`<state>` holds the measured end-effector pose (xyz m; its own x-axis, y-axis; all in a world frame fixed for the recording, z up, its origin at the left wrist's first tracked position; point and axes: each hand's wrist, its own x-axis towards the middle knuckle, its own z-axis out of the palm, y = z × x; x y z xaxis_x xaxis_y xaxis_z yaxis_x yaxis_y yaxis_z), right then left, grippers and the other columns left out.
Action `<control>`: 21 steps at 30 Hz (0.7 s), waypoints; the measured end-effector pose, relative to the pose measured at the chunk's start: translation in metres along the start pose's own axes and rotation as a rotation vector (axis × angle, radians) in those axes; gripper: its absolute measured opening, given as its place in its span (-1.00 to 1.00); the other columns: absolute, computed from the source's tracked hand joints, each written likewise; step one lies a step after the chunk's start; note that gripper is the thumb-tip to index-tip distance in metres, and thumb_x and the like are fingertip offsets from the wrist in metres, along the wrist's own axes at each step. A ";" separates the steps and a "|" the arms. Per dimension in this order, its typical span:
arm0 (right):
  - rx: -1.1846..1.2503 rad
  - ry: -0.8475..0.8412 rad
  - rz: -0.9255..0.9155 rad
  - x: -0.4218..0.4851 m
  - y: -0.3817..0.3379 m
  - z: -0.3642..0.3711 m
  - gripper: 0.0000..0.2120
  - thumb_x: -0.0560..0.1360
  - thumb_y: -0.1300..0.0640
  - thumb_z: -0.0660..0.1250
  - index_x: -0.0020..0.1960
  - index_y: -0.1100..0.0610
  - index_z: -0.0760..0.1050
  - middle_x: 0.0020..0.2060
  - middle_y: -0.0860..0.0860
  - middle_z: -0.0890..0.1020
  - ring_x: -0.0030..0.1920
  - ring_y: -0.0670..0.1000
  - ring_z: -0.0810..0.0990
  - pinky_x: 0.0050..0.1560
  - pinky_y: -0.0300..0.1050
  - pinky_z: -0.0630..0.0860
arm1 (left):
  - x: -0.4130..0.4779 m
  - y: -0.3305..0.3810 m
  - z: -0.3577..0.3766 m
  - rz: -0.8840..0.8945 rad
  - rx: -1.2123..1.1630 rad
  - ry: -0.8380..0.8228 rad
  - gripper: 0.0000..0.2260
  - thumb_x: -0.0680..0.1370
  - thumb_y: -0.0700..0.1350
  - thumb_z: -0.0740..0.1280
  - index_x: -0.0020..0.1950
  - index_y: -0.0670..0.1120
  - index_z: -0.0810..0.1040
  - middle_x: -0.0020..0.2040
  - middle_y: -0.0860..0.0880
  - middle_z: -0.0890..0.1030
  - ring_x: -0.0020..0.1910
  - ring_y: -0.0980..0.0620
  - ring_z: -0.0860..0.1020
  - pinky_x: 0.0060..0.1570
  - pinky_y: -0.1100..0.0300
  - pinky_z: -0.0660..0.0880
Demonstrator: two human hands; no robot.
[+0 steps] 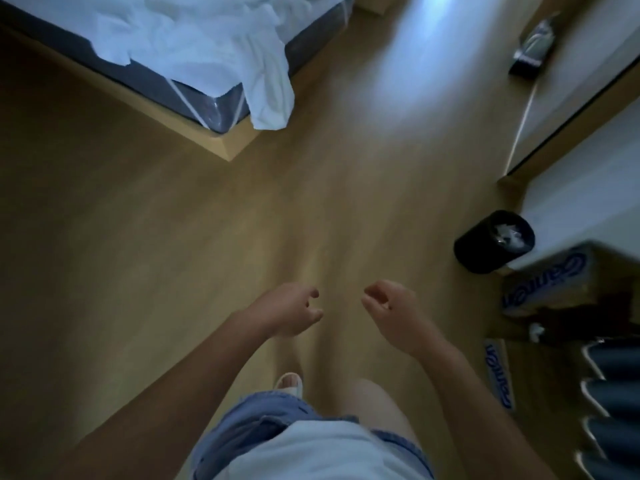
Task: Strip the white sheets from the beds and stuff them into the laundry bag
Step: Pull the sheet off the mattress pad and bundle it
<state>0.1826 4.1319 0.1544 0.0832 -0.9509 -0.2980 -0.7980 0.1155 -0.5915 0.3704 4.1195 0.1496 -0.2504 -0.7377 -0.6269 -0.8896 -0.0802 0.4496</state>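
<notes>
2 hands out front over the wood floor (207, 220), well apart from the bed (206, 105): left hand (290, 311) & right hand (393, 306), fingers loosely curled, holding nothing. White sheets (194, 39) lie rumpled on the bed, upper left, 1 fold hanging over its corner. Black bin (485, 249) w/ white scraps stands at right, near a cardboard box (554, 284).

My only camera rides on my head, wide-angled, looking forward and steeply down past my chest. My bare left hand (291, 311) and bare right hand (391, 306) sit close beneath it. The tan wooden floor (138, 220) lies farther below, and the rumpled white sheet (194, 39) on the dark grey mattress (207, 105) lies ahead at upper left.
</notes>
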 end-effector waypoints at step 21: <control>-0.084 -0.161 0.006 0.430 0.123 -0.230 -0.77 0.57 0.09 0.23 0.14 0.19 0.53 0.01 0.07 0.58 0.01 0.03 0.52 0.02 -0.13 0.43 | 0.405 0.195 -0.222 -0.060 -0.110 -0.048 -0.60 0.60 0.06 0.25 0.39 -0.05 0.40 0.23 -0.04 0.56 0.14 0.02 0.53 0.06 0.20 0.44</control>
<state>-0.0171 3.6711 0.1252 0.1674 -0.8910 -0.4220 -0.8455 0.0904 -0.5263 0.1803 3.6562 0.1243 -0.2181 -0.6967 -0.6834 -0.8568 -0.1986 0.4758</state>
